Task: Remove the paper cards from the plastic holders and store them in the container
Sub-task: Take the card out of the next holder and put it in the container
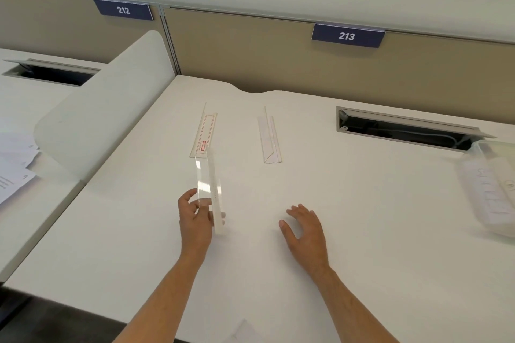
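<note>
My left hand (195, 217) grips the near end of a long clear plastic holder (209, 183), lifted off the white desk and tilted away from me. Just beyond its far end lies a second holder (204, 133) flat on the desk with a red-printed paper card inside. A third holder (269, 138) lies to the right of that, with a white card in it. My right hand (305, 228) hovers low over the desk, fingers spread, holding nothing. A translucent plastic container (493, 189) with papers inside sits at the far right edge.
An open cable slot (404, 128) is cut into the desk behind the right hand. A white curved divider (111, 108) rises on the left, with loose papers (14, 167) on the neighbouring desk. Beige partition panels carry signs 212 (123, 10) and 213 (347, 36).
</note>
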Available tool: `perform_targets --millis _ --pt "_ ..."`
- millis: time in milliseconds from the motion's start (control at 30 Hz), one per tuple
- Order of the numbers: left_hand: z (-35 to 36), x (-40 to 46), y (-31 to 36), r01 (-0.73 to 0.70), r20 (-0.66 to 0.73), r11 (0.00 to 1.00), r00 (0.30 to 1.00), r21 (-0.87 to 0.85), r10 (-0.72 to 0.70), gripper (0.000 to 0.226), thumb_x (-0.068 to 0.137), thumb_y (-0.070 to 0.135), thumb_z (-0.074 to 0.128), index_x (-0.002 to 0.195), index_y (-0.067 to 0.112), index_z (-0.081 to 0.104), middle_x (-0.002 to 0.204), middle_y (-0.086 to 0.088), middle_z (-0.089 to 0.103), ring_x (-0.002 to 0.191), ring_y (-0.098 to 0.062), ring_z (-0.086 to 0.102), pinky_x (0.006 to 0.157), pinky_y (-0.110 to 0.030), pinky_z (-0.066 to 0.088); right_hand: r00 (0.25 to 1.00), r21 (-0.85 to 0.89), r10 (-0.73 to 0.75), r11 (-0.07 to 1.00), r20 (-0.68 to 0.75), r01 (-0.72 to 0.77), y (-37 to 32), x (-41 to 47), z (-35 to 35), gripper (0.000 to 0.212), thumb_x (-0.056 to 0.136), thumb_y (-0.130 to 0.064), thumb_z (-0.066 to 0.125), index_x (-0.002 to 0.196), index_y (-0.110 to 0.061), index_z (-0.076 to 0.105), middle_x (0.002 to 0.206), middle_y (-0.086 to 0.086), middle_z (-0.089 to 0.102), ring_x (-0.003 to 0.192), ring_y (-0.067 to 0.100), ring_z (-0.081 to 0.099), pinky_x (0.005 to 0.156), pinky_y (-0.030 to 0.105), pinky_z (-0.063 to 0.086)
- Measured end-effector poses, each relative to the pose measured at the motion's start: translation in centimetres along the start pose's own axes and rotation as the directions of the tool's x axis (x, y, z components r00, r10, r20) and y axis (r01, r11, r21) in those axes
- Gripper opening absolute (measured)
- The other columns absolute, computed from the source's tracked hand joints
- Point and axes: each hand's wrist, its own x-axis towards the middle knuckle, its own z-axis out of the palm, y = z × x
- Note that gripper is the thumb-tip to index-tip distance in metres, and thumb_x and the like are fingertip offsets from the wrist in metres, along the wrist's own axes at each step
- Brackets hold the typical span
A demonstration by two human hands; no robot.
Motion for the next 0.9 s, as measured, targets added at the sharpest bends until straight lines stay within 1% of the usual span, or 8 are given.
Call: perform_targets --millis 167,233,333,433,500,667,800,900 --pt "3.1 -2.0 -0.6 0.151 0.100 0.971 0.986 -0.185 -0.134 0.049 0.099 0.003 0.045 0.141 0.025 0.032 0.102 -0.012 0.068 0.086 -0.023 0.070 0.083 -0.044 0.053 1.000 0.130 -0.009 0.992 0.009 0.008 -3.1 -0.8 -0.8 0.033 0.089 -0.042 0.065 0.117 -0.025 0.066 0.122 -0.018 0.057 0.122 -0.003 0.044 0.106 0.017 0.030" --pt "4.3 -2.7 -0.7 0.215 0.138 0.949 0.973 -0.229 -0.187 0.049 0.098 0.001 0.046 0.141 0.023 0.036 0.110 -0.017 0.067 0.096 -0.026 0.066 0.085 -0.042 0.051 0.988 0.256 0.099 0.958 0.120 -0.127 -4.4 -0.9 -2.0 0.032 0.088 -0.045 0.065 0.116 -0.029 0.065 0.113 -0.019 0.063 0.110 -0.004 0.054 0.098 0.015 0.038" --pt "6.1 -3.9 -0.5 0.272 0.181 0.927 0.956 -0.259 -0.231 0.048 0.096 -0.003 0.045 0.137 0.021 0.042 0.115 -0.017 0.065 0.099 -0.026 0.063 0.087 -0.042 0.050 0.900 0.461 0.257 0.789 0.353 -0.406 -5.2 -1.0 -3.6 0.033 0.086 -0.055 0.062 0.107 -0.030 0.065 0.097 -0.007 0.070 0.092 0.010 0.067 0.086 0.026 0.053" --pt "8.1 -5.1 -0.3 0.308 0.217 0.913 0.943 -0.269 -0.254 0.047 0.094 -0.005 0.044 0.133 0.020 0.044 0.111 -0.011 0.067 0.095 -0.024 0.064 0.087 -0.043 0.050 0.825 0.558 0.296 0.621 0.482 -0.549 -4.8 -1.5 -4.5 0.029 0.090 -0.046 0.063 0.108 -0.023 0.066 0.102 0.004 0.071 0.085 0.016 0.071 0.083 0.035 0.058" --pt "9.3 -6.1 -0.3 0.321 0.232 0.906 0.937 -0.275 -0.262 0.045 0.093 -0.005 0.044 0.131 0.019 0.046 0.106 -0.005 0.069 0.092 -0.024 0.064 0.085 -0.044 0.050 0.808 0.601 0.287 0.552 0.514 -0.578 -4.4 -1.8 -5.0 0.033 0.089 -0.043 0.066 0.111 -0.018 0.066 0.105 0.010 0.071 0.086 0.020 0.070 0.084 0.040 0.058" --pt "11.6 -8.4 -0.7 0.347 0.233 0.895 0.929 -0.280 -0.287 0.039 0.091 -0.004 0.043 0.118 0.023 0.053 0.103 -0.005 0.073 0.081 -0.022 0.071 0.077 -0.047 0.055 0.803 0.648 0.237 0.487 0.547 -0.585 -3.4 -2.3 -6.6 0.052 0.079 -0.037 0.074 0.121 -0.012 0.057 0.111 0.010 0.072 0.095 0.023 0.069 0.088 0.047 0.057" --pt "12.9 -9.2 -0.8 0.358 0.262 0.885 0.922 -0.298 -0.285 0.038 0.091 -0.006 0.043 0.118 0.020 0.052 0.102 -0.006 0.072 0.077 -0.019 0.070 0.061 -0.034 0.055 0.812 0.667 0.214 0.477 0.543 -0.572 -2.4 -2.5 -8.3 0.050 0.080 -0.030 0.075 0.123 -0.012 0.055 0.109 0.011 0.073 0.095 0.021 0.067 0.090 0.048 0.055" --pt "13.6 -9.4 -0.7 0.364 0.307 0.882 0.912 -0.299 -0.272 0.033 0.095 -0.001 0.045 0.123 0.014 0.050 0.096 -0.004 0.073 0.070 -0.016 0.069 0.061 -0.035 0.053 0.831 0.684 0.230 0.479 0.507 -0.550 -1.8 -2.5 -9.3 0.042 0.085 -0.022 0.074 0.122 -0.010 0.057 0.107 0.014 0.073 0.095 0.023 0.068 0.089 0.049 0.055"
